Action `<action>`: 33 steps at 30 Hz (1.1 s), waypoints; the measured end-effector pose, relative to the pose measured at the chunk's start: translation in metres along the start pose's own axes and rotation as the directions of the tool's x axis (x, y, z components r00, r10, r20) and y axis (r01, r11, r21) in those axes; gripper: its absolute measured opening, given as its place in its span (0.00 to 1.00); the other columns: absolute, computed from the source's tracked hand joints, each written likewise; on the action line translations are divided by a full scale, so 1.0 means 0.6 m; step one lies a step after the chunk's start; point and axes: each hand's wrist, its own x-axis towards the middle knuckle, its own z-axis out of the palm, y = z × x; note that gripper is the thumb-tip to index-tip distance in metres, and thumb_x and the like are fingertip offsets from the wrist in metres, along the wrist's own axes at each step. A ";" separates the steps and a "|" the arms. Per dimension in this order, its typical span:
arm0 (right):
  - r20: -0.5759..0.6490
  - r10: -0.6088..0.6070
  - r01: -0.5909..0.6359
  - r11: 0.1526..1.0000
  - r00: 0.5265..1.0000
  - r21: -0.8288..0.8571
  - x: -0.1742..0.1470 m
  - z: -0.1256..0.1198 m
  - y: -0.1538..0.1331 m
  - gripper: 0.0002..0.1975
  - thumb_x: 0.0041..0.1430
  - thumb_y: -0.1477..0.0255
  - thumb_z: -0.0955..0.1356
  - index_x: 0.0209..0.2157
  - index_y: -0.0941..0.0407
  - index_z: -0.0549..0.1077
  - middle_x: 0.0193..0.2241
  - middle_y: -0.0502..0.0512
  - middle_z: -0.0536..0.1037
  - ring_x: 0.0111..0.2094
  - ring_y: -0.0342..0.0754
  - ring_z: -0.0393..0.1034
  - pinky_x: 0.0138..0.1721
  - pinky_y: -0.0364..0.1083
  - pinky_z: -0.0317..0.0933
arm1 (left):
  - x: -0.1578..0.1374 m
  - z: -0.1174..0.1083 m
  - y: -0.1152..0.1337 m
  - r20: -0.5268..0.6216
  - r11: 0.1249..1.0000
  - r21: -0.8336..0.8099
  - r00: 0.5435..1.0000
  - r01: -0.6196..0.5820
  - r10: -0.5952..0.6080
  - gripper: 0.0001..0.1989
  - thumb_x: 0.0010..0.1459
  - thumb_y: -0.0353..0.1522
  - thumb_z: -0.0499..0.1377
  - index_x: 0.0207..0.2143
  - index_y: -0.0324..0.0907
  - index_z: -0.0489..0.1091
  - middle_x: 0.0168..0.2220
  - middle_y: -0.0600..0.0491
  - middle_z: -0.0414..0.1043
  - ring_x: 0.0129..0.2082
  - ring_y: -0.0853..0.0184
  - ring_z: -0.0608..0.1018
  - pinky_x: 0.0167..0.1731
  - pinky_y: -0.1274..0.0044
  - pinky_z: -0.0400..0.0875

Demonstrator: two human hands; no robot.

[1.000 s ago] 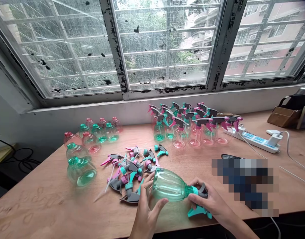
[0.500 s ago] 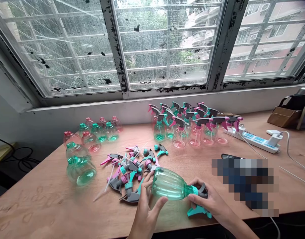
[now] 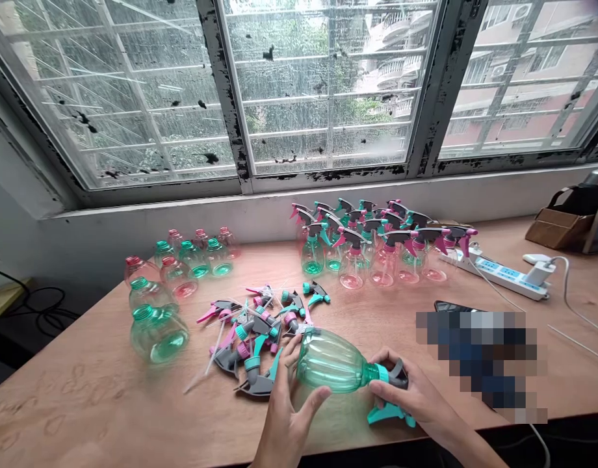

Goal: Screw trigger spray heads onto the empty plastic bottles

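Note:
A clear green spray bottle (image 3: 331, 363) lies sideways between my hands, its base to the left. My left hand (image 3: 290, 403) grips the base end, thumb below and fingers behind. At the neck, my right hand (image 3: 406, 390) pinches the turquoise collar (image 3: 381, 373) of the spray head. The grey body and turquoise trigger (image 3: 390, 413) of that head show around my right fingers, with the trigger hanging downward. Just beyond my left hand is a loose pile of spray heads (image 3: 255, 328) in grey, pink and turquoise, with thin dip tubes.
Several open green and red bottles (image 3: 160, 335) stand at the left. Bottles with spray heads (image 3: 351, 263) are grouped by the window wall. To the right are a power strip (image 3: 504, 276), cables, a blurred-out phone-like object (image 3: 484, 364) and a brown box (image 3: 547, 229).

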 end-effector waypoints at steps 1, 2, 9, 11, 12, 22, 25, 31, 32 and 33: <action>-0.007 -0.003 0.003 1.000 1.000 0.006 0.000 -0.001 0.002 0.18 0.55 0.58 0.76 0.36 0.55 0.71 0.20 0.45 0.74 0.24 0.44 0.68 0.28 0.44 0.60 | 0.001 0.000 -0.001 0.003 1.000 0.012 1.000 -0.004 0.004 0.28 0.63 0.38 0.63 0.63 0.51 0.61 0.71 0.47 0.52 0.71 0.50 0.58 0.67 0.60 0.59; -0.015 -0.005 0.005 1.000 1.000 0.011 0.000 -0.003 0.004 0.18 0.56 0.58 0.76 0.36 0.55 0.71 0.20 0.45 0.75 0.24 0.44 0.67 0.29 0.44 0.60 | 0.001 0.000 -0.002 0.007 0.999 0.028 1.000 -0.016 0.015 0.27 0.63 0.37 0.63 0.63 0.51 0.61 0.72 0.47 0.51 0.71 0.50 0.56 0.67 0.60 0.59; 0.019 0.009 -0.009 1.000 1.000 0.007 -0.001 -0.003 0.003 0.19 0.55 0.58 0.76 0.36 0.55 0.70 0.20 0.45 0.76 0.23 0.43 0.69 0.27 0.42 0.60 | -0.002 0.001 0.001 0.033 0.996 0.068 0.998 -0.061 0.059 0.30 0.58 0.38 0.68 0.60 0.50 0.62 0.70 0.45 0.54 0.71 0.49 0.56 0.69 0.57 0.55; 0.033 0.014 -0.015 1.000 0.999 0.023 -0.001 -0.001 0.001 0.19 0.55 0.58 0.76 0.37 0.55 0.70 0.20 0.45 0.76 0.23 0.43 0.69 0.27 0.42 0.60 | -0.003 0.001 0.002 0.016 0.999 0.010 0.999 -0.044 0.044 0.25 0.61 0.39 0.65 0.58 0.48 0.64 0.71 0.45 0.53 0.71 0.49 0.57 0.68 0.58 0.57; 0.038 0.014 -0.015 0.999 0.999 0.036 -0.001 0.000 0.001 0.19 0.55 0.58 0.76 0.38 0.55 0.70 0.20 0.45 0.77 0.22 0.43 0.70 0.26 0.42 0.61 | -0.003 0.001 0.001 0.010 0.999 -0.003 0.999 -0.046 0.046 0.23 0.63 0.40 0.63 0.58 0.49 0.65 0.71 0.45 0.53 0.71 0.50 0.57 0.68 0.58 0.57; 0.072 0.019 -0.029 0.991 0.997 0.128 0.002 -0.006 0.011 0.18 0.56 0.58 0.76 0.36 0.55 0.69 0.24 0.49 0.82 0.22 0.44 0.74 0.25 0.42 0.63 | -0.004 -0.006 0.001 0.095 0.996 0.067 0.994 -0.064 0.057 0.31 0.59 0.38 0.68 0.61 0.51 0.61 0.70 0.46 0.55 0.71 0.48 0.57 0.68 0.54 0.56; 0.098 0.015 -0.025 0.995 0.995 0.101 0.001 -0.004 0.005 0.17 0.57 0.59 0.75 0.35 0.55 0.68 0.22 0.48 0.81 0.21 0.44 0.74 0.25 0.41 0.62 | -0.006 -0.005 -0.003 0.103 0.999 -0.011 0.994 -0.035 0.036 0.26 0.63 0.40 0.63 0.60 0.49 0.61 0.70 0.42 0.55 0.70 0.46 0.58 0.66 0.52 0.58; 0.074 0.039 -0.050 0.987 0.996 0.155 0.000 -0.007 0.007 0.19 0.57 0.55 0.74 0.33 0.55 0.68 0.27 0.52 0.83 0.21 0.44 0.75 0.24 0.41 0.63 | -0.001 -0.009 -0.007 0.051 0.948 0.243 0.978 -0.207 0.201 0.21 0.67 0.33 0.59 0.61 0.53 0.63 0.69 0.45 0.57 0.72 0.49 0.54 0.68 0.49 0.48; 0.075 0.040 -0.052 0.986 0.996 0.158 0.000 -0.007 0.008 0.20 0.57 0.55 0.74 0.33 0.55 0.68 0.26 0.52 0.83 0.21 0.44 0.75 0.23 0.41 0.62 | -0.002 -0.009 -0.007 0.058 0.942 0.257 0.976 -0.216 0.208 0.22 0.66 0.33 0.60 0.61 0.53 0.63 0.68 0.45 0.58 0.71 0.48 0.55 0.68 0.48 0.49; 0.075 0.042 -0.054 0.986 0.996 0.160 0.000 -0.007 0.008 0.19 0.58 0.55 0.74 0.33 0.55 0.68 0.26 0.52 0.82 0.20 0.44 0.74 0.23 0.40 0.62 | -0.003 -0.009 -0.006 0.066 0.943 0.257 0.978 -0.210 0.200 0.24 0.64 0.34 0.63 0.61 0.52 0.62 0.68 0.44 0.59 0.71 0.47 0.56 0.67 0.48 0.50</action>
